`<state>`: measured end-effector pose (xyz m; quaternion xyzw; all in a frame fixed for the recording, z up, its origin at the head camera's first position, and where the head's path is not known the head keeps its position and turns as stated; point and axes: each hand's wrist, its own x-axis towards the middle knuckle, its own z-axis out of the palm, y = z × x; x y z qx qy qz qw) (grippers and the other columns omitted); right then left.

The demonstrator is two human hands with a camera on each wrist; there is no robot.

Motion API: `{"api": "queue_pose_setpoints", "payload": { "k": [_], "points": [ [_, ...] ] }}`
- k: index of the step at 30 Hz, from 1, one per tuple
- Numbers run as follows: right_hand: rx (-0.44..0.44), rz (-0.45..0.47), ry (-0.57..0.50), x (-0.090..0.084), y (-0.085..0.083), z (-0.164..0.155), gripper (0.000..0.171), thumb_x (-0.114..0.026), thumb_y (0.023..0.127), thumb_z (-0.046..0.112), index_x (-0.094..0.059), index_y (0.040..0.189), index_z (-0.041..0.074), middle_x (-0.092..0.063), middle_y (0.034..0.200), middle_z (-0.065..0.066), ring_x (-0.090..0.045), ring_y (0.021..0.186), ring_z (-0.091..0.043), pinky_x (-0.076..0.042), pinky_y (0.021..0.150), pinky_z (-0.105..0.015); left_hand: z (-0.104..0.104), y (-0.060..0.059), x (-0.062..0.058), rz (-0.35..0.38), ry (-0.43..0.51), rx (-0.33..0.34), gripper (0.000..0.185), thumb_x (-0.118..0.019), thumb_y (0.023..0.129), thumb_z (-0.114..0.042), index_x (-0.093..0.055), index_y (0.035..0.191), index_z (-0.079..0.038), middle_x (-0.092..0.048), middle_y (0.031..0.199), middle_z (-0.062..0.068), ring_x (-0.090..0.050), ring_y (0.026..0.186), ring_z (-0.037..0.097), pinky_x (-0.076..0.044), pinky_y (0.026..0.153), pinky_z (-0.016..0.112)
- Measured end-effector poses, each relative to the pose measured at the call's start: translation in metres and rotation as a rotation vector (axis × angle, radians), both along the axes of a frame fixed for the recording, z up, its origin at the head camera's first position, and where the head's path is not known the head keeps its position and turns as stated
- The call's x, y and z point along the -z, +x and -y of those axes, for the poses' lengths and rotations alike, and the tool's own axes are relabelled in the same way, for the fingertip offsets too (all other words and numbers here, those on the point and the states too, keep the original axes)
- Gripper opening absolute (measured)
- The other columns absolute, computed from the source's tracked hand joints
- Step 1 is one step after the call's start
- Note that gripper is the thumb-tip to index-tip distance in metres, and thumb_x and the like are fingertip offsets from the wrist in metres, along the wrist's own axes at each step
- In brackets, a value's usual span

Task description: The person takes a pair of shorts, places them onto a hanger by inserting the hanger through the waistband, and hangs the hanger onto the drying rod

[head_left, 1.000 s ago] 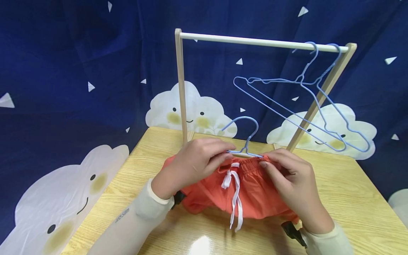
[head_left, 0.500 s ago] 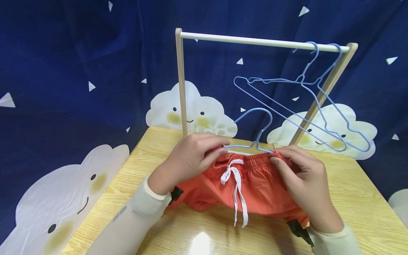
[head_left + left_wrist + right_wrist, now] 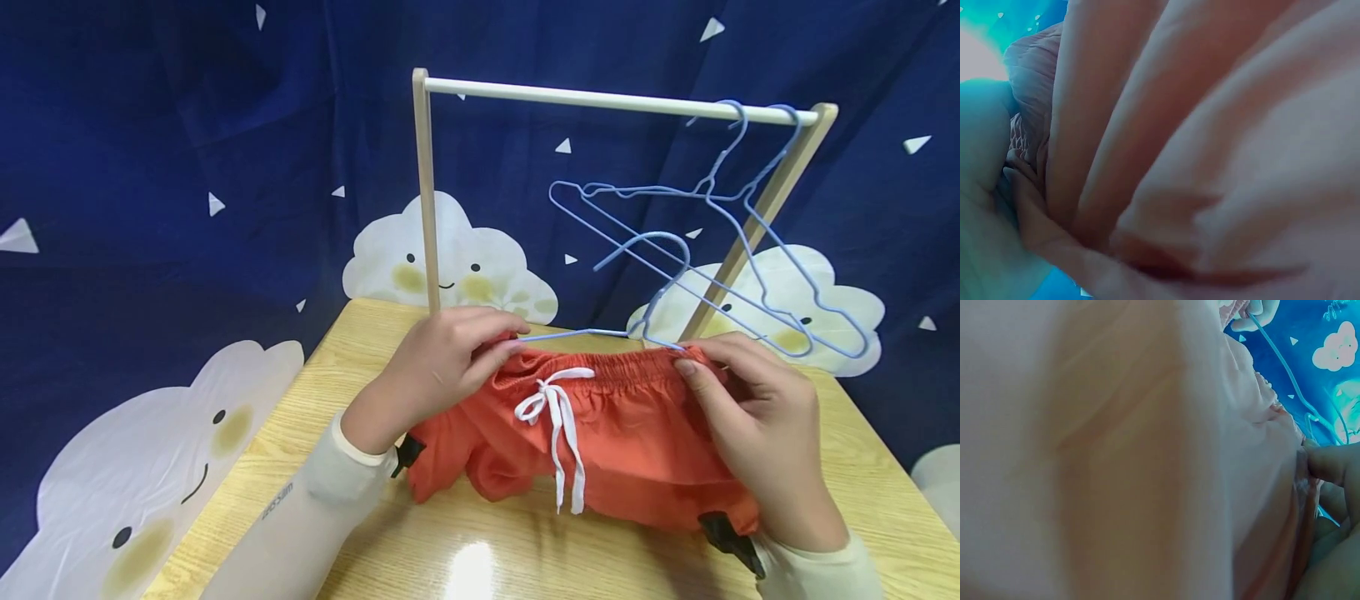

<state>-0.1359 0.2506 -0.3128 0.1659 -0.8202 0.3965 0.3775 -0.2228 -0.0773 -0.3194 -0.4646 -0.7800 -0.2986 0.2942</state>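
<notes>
Orange-red shorts (image 3: 637,433) with an elastic waistband and a white drawstring bow hang stretched between both hands above the table. A blue wire hanger (image 3: 562,335) runs along the top of the waistband, its hook standing up near the right side. My left hand (image 3: 442,367) pinches the waistband's left end, where the hanger's arm passes behind the fingers. At the other end, my right hand (image 3: 772,433) grips the waistband and the hanger's arm between thumb and fingers. Shorts fabric (image 3: 1166,156) fills most of the left wrist view, hiding the hanger's lower part.
Behind the shorts stands a wooden rack with a white rail (image 3: 600,98). Two blue hangers (image 3: 708,196) hang at the rail's right end. The wooden table (image 3: 397,550) lies underneath, backed by a dark blue curtain (image 3: 225,100) with clouds.
The hanger and shorts have risen and shifted right with my right hand, the hook now higher. My left hand has moved slightly left and up, so the waistband is stretched wider.
</notes>
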Motion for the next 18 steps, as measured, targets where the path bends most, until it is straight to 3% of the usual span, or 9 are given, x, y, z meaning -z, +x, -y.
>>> {"api": "queue_pose_setpoints", "payload": {
  "k": [3,8,18],
  "points": [
    [0.003,-0.013,-0.007,-0.0015,0.0008,-0.0014,0.023,-0.081,0.091,-0.009,-0.084,0.108,0.005,-0.076,0.1,0.005,-0.064,0.088,-0.009,-0.051,0.074,-0.009,0.0,0.0005,-0.0009,-0.017,-0.035,-0.021,0.012,-0.075,0.104,-0.017,-0.079,0.114,-0.011,-0.081,0.105,0.0,-0.078,0.1,0.016,-0.064,0.092,0.033],
    [0.004,-0.018,-0.008,0.0015,-0.0005,-0.0004,0.026,-0.081,0.089,-0.012,-0.084,0.109,0.005,-0.075,0.101,0.01,-0.063,0.087,-0.007,-0.05,0.072,-0.008,-0.0039,-0.0017,0.0029,-0.105,-0.104,-0.075,0.009,-0.071,0.107,-0.02,-0.077,0.108,-0.014,-0.076,0.093,-0.005,-0.071,0.083,0.014,-0.062,0.079,0.031],
    [-0.048,0.02,-0.001,0.0041,-0.0052,-0.0047,0.031,-0.082,0.088,-0.014,-0.083,0.112,0.004,-0.076,0.104,0.006,-0.066,0.091,-0.008,-0.054,0.077,-0.008,-0.0094,0.0002,0.0052,-0.033,0.067,-0.112,0.012,-0.07,0.107,-0.017,-0.08,0.1,-0.015,-0.07,0.095,-0.005,-0.063,0.077,0.01,-0.052,0.065,0.027]
  ]
}}
